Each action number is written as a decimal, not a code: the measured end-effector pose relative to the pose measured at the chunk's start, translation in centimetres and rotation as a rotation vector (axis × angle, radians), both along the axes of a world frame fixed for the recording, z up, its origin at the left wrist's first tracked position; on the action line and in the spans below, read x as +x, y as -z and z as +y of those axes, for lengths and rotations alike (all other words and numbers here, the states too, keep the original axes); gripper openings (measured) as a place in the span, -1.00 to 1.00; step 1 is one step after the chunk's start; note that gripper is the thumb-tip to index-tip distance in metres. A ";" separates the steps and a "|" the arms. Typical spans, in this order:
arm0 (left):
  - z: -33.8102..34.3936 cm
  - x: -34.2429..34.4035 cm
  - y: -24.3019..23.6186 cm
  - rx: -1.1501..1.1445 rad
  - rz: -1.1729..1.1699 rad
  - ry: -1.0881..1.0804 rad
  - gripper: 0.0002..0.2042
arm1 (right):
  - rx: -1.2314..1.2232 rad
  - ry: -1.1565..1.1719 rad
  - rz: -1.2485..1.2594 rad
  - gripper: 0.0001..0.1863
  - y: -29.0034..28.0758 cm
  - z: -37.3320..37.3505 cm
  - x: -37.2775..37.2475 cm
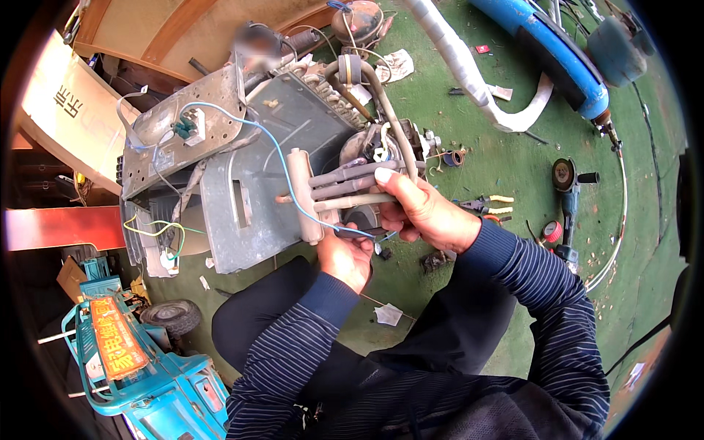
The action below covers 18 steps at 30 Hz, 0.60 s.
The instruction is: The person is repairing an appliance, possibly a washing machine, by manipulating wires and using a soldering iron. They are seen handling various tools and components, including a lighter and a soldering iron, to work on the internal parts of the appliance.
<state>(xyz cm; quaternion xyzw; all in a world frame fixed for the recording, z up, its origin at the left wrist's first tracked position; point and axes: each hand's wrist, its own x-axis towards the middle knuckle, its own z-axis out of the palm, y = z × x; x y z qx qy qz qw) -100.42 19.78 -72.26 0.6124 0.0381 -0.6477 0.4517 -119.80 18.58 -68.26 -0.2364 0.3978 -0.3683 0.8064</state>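
A valve (300, 202) with a cylindrical body and several parallel pipes (341, 201) is held above a grey metal panel (238, 205). My right hand (429, 216) grips the pipes near their right ends, thumb on top and fingers curled beneath. My left hand (345, 257) is closed below the valve on something I cannot make out, partly hidden, beside a dark elongated piece (356, 233). A blue wire (282, 155) runs from a perforated metal plate (154, 169) down across the valve toward my hands. A bent copper pipe (403, 139) rises behind my right hand.
On the green floor lie an angle grinder (568, 198), pliers (484, 205), a red gauge (551, 231) and a wrapped pipe (469, 73). A blue gas cylinder (557, 66) lies back right. A turquoise vehicle (169, 374) stands lower left, wooden boards (70, 110) upper left.
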 end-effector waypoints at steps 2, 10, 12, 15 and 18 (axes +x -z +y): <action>0.0 -0.2 -0.4 0.008 -0.034 -0.046 -0.69 | -0.010 -0.030 0.000 -0.44 0.1 -0.2 0.3; -1.7 4.4 0.5 -0.136 0.170 0.132 -0.58 | -0.144 0.379 -0.339 -0.58 5.4 3.6 5.9; -2.2 5.0 0.0 -0.114 0.180 0.123 -0.51 | -0.041 0.522 -0.505 -0.63 5.8 3.7 8.3; -2.5 5.1 -1.2 -0.266 0.235 0.345 -0.45 | -0.023 0.687 -0.632 -0.66 5.7 3.3 12.0; -3.0 6.3 -0.5 -0.302 0.350 0.327 -0.44 | -0.083 0.694 -0.638 -0.63 8.4 3.6 15.1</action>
